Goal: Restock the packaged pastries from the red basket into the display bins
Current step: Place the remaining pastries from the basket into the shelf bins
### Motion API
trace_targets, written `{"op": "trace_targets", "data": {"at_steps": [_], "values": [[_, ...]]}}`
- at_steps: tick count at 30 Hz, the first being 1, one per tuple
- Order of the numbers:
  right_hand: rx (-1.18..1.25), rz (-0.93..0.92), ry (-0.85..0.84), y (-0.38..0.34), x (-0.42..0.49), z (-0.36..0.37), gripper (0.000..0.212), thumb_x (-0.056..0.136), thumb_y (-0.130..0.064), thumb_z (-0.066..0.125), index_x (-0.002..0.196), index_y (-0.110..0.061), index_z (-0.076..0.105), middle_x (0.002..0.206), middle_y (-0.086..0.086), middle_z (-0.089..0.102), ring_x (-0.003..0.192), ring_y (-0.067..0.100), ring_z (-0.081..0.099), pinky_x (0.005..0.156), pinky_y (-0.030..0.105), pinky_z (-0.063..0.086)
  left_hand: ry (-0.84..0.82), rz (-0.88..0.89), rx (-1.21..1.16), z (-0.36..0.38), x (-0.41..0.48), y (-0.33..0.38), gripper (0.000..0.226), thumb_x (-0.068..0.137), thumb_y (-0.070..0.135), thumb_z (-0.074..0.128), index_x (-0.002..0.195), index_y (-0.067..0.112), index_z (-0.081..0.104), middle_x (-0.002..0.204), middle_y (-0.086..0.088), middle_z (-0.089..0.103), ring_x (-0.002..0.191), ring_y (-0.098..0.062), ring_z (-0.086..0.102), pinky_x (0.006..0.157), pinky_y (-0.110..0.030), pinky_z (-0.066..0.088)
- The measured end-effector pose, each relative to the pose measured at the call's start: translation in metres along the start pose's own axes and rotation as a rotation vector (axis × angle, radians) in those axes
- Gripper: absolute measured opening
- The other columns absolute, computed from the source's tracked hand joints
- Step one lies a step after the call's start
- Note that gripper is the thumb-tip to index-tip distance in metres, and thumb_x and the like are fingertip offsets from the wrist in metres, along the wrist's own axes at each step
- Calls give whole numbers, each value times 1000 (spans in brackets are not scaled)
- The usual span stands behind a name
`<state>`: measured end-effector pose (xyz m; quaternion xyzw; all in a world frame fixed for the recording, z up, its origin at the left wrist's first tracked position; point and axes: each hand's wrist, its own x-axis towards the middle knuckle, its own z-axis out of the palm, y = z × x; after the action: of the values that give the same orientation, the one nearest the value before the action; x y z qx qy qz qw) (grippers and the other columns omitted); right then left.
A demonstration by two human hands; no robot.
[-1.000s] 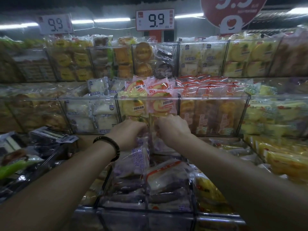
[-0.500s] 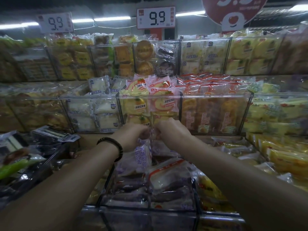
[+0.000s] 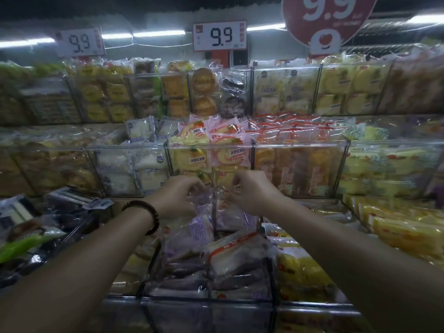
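Observation:
Both my hands reach over a clear front bin holding purple-filled packaged pastries. My left hand pinches the top edge of a purple-printed pastry pack. My right hand pinches the top of a second purple pack beside it. The two packs hang upright over the bin, nearly touching. An orange-striped pack lies on the pile below them. The red basket is not in view.
A clear bin row behind my hands holds roll-cake packs and white bread packs. Yellow cake packs fill the right side; dark packs lie on the left. Price signs reading 9.9 hang above the top shelf.
My hands have moved slightly apart, each keeping hold of its pack top. The packs stay over the same bin.

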<state>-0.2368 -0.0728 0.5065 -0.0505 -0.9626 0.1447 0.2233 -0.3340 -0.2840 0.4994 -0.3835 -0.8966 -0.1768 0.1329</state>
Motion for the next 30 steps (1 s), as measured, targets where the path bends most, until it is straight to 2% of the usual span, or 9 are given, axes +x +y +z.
{"op": "trace_targets", "data": {"at_steps": [5,10,12,14,20,22,25,27,30], "values": [[-52,-285,-27,2,-35,-18,21,96,-39,64,113,-27,65,108,-6,62,97,18,62,83,44,60,108,54,-12,-15,-36,12,16,93,43,75,105,32,71,100,15,65,91,-1,61,82,-30,57],[-252,-575,-331,5,-89,-19,68,82,-73,65,135,-32,57,132,-9,55,117,13,54,95,36,51,-120,28,125,-5,-66,12,56,87,51,80,135,32,58,123,12,61,109,-6,58,93,-30,53],[-330,-560,-362,5,-97,-15,80,78,-77,67,142,-33,49,139,-11,52,120,13,53,94,33,47,-102,57,161,-2,-68,10,59,85,38,85,135,32,56,119,14,56,109,-7,55,86,-21,47],[-307,-452,-377,6,-100,-7,72,82,-67,73,139,-35,44,133,-10,56,115,17,58,91,38,52,-82,86,201,3,-68,9,54,84,31,86,128,33,56,111,17,48,105,-8,50,76,-15,36],[-64,-302,-360,10,-83,-15,25,104,-34,58,126,-21,57,110,-6,62,100,17,62,87,38,54,-19,100,264,10,-75,6,43,89,26,79,120,39,52,122,15,51,110,-12,48,87,-34,52],[-44,-246,-315,8,-73,-23,32,106,-32,57,131,-14,51,112,3,64,100,22,64,91,45,56,-9,115,370,9,-75,9,46,92,22,74,129,38,53,126,10,52,112,-15,47,85,-34,52],[-188,-170,-241,3,-59,-24,44,104,-26,60,139,-20,34,97,6,67,82,26,69,74,51,62,60,97,512,17,-73,11,68,88,11,76,144,32,45,133,4,56,114,-20,52,86,-34,54],[-427,-170,-169,-4,-57,-21,42,102,-17,58,138,-21,37,107,6,64,86,29,67,67,45,58,119,61,547,29,-73,15,86,82,0,74,152,29,33,139,1,56,119,-23,54,93,-38,53],[-534,-166,-16,-11,-58,-7,59,94,-18,66,146,-19,37,135,10,53,116,34,61,90,45,50,120,-17,550,48,-82,23,97,84,5,69,161,24,13,150,-6,41,134,-30,45,108,-53,42]]}}
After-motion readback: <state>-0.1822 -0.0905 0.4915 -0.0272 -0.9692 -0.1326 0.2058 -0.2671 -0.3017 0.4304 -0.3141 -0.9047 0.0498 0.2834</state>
